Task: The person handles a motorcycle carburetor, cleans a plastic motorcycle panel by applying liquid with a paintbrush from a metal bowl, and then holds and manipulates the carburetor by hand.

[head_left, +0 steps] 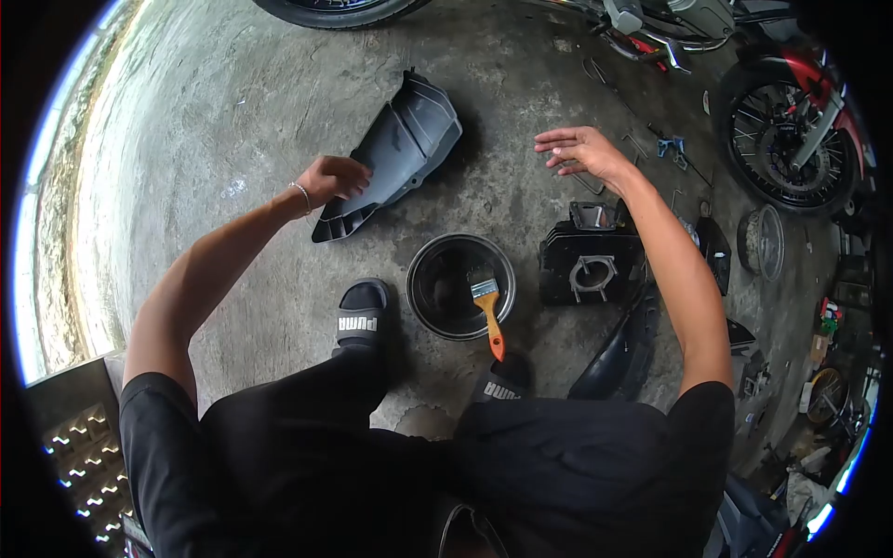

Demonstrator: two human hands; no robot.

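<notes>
- Clock directions run from the bowl, twelve pointing away from the person.
- Nearest, at five o'clock, a black slipper (503,379) shows partly under the dark clothing; its mate, the other slipper (361,323), is at about half past eight.
- The round bowl (440,290) stands on the concrete floor (260,121) between and just beyond the feet.
- A paintbrush (488,307) leans in it, bristle end inside, orange-tipped handle over the rim towards five o'clock.
- At four o'clock lies a curved black piece (614,358); at three, a black engine part (563,265).
- The left hand (333,180) is at ten o'clock, its grip half open, fingers loosely bent over the cover's near-left edge; I cannot tell whether it touches or holds it.
- The grey plastic cover (395,149) lies at eleven o'clock, hollow side up.
- The right hand (581,153) hangs between one and two o'clock, its grip open and holding nothing, fingers stretched out.
- Farther, at two o'clock, stands a red motorcycle's front wheel (791,139).
</notes>
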